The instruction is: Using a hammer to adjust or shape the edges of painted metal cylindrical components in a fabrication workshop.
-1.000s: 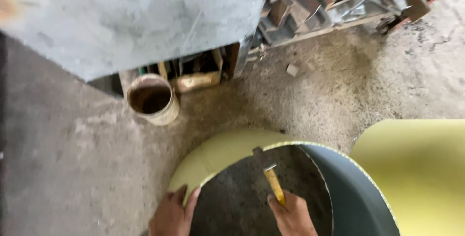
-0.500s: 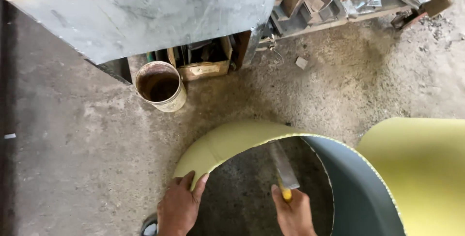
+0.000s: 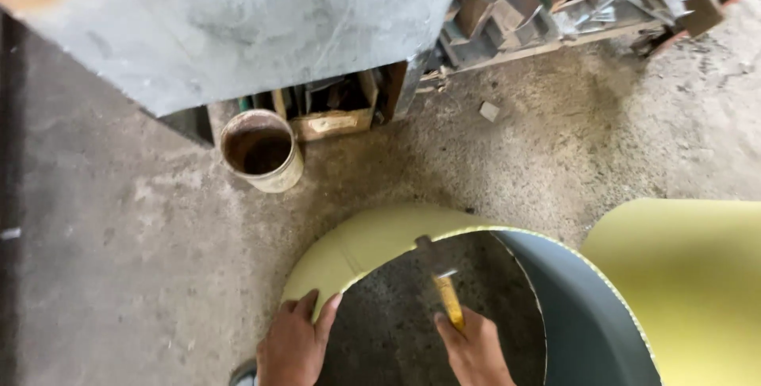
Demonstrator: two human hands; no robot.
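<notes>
Rested on the rim of a curved metal sheet [image 3: 372, 239]: left hand [image 3: 295, 346]. Gripped in the right hand [image 3: 476, 350], inside the curve: a hammer [image 3: 441, 279]. Stood on the floor [image 3: 119, 275] beyond the left hand: a can [image 3: 261, 150]. Lay beyond the right hand: scrap pile [image 3: 555, 5].

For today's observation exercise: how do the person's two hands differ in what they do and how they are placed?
The left hand lies flat with fingers spread on the curved yellow sheet, while the right hand is closed around a yellow-handled tool. The left hand rests on the sheet's outer face; the right hand reaches inside the curve. Both are bare.
</notes>
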